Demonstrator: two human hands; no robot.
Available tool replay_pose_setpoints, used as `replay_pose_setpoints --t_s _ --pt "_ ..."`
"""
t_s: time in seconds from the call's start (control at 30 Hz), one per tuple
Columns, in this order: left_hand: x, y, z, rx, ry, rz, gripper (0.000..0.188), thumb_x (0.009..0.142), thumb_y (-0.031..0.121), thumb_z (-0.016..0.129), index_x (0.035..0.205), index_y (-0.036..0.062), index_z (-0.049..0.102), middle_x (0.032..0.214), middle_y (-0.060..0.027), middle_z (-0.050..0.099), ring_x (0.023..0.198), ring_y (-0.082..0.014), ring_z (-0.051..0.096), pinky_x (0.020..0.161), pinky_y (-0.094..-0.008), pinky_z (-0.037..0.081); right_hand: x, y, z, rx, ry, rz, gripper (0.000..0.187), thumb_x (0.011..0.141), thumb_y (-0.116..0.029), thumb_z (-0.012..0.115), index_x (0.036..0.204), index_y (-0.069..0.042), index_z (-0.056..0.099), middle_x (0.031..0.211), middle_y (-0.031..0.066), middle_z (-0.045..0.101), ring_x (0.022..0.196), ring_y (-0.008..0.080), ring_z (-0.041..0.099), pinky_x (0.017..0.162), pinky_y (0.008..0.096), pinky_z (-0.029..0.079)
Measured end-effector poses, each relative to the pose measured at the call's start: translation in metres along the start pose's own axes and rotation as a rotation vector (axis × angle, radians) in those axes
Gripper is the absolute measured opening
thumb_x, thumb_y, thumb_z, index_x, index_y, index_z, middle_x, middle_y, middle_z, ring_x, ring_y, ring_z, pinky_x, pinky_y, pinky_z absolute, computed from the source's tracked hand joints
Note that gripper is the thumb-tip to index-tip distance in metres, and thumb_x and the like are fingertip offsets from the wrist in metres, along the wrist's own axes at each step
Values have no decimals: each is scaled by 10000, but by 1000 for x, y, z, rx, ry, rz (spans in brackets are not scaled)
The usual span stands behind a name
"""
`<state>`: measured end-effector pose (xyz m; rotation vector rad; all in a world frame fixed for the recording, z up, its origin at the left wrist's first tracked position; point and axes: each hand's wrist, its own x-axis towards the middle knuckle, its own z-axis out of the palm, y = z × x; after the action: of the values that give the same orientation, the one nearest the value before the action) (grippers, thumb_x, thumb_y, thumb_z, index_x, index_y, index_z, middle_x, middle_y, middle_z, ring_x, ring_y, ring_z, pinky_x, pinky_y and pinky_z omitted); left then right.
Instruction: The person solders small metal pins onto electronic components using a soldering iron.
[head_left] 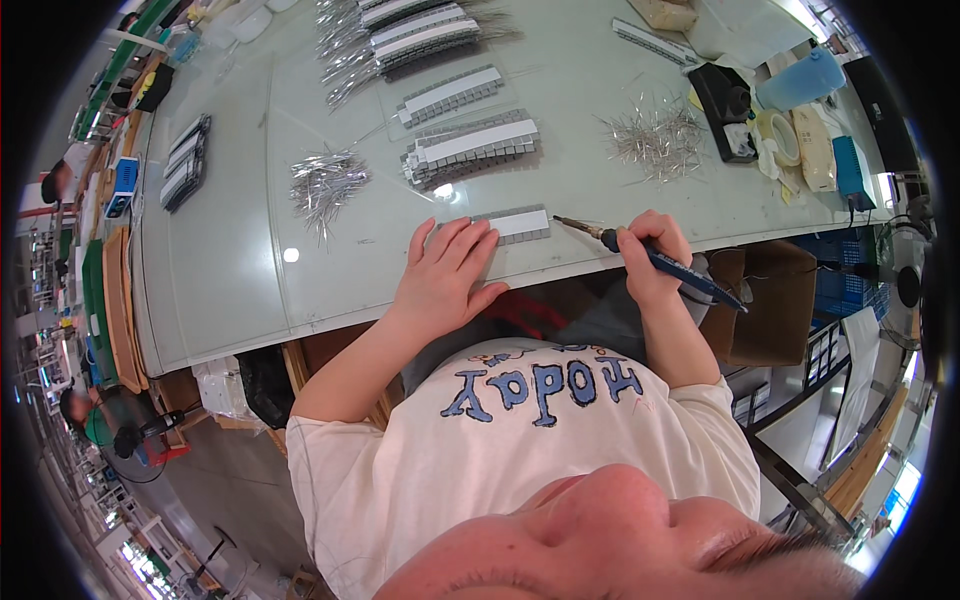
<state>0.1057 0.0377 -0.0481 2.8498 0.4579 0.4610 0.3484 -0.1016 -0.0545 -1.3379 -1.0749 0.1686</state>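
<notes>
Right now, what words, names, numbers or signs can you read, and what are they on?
Shirt: one big blue word, readable, but I don't copy writing.
Iron: pale marks, too small to read.
White strip: none I can read.

Pretty much the only readable text here is on the person's off-white, short-sleeved fabric T-shirt [470,455]: one short word in chunky blue cartoon lettering [545,392] with dark outlines, running across the chest and upside down from up here. There's also some tiny pale marking toward the back end of the slim, dark blue, pen-shaped soldering iron [700,282], but it's way too small to make out, sorry.
</notes>
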Motion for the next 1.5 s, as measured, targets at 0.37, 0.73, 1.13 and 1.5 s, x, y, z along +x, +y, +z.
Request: replay_pose_setpoints --t_s 0.37,0.73,1.13,1.5 --pt "0 -1 0 -9 -1 0 576 794 371 689 1260 65 544 1308 -63 507 1232 -251 441 1082 -477 226 -1 1 -1 -11 11 42 190 747 29 657 724 -47 484 604 13 487 528 83 396 484 246 314" --pt "0 -1 -2 11 28 9 532 802 372 674 1215 56 565 1265 -72 527 1204 -248 455 1083 -486 246 -2 3 0 -26 16 47 194 737 45 652 724 -49 484 602 17 484 519 86 385 483 247 315" --pt "-2 -3 -1 -24 15 -5 552 788 346 699 1236 56 561 1304 -65 514 1229 -255 449 1096 -491 214 -2 4 -1 -13 11 55 194 742 51 651 720 -47 486 603 13 483 527 76 382 485 243 311" --pt "-1 -2 -1 -31 14 -1 548 787 340 702 1235 56 563 1290 -64 522 1224 -252 451 1097 -490 218 -3 2 -1 -25 6 44 190 746 47 653 730 -45 487 617 16 495 532 82 391 493 245 319"
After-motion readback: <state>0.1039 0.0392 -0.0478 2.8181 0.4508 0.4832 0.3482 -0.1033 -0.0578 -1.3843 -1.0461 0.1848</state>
